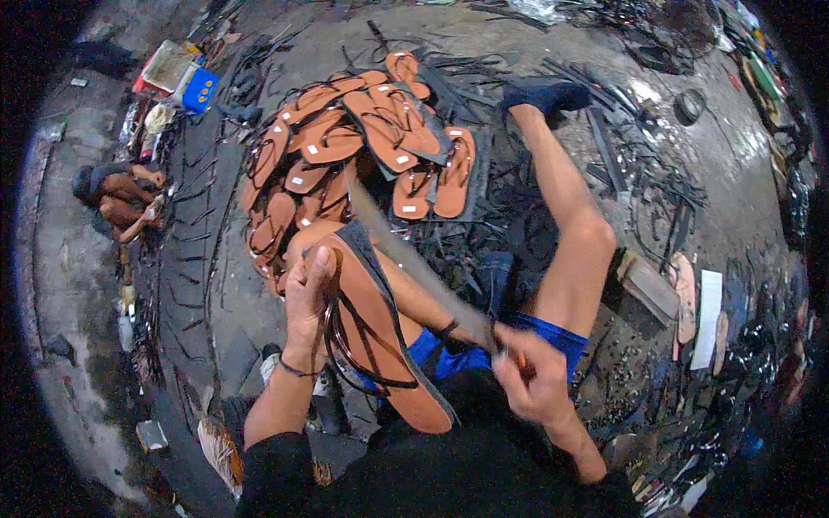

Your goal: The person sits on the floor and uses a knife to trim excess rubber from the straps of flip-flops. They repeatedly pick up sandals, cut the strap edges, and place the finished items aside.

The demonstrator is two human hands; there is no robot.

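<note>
Sandal (380, 332) stands tilted on your lap, your left hand (306, 298) grasping its edge; your right hand (531, 375) grips the knife (414, 259) laid across it.

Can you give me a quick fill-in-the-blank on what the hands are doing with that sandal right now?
1. The left hand grips an orange sandal with ____ straps.
2. The right hand holds the handle of a long ____, whose blade lies along the sandal's edge.
3. The pile of sandals lies on the ____, beyond the hands.
4. The person's right foot wears a dark ____.

Missing words: black; knife; floor; sock
</note>
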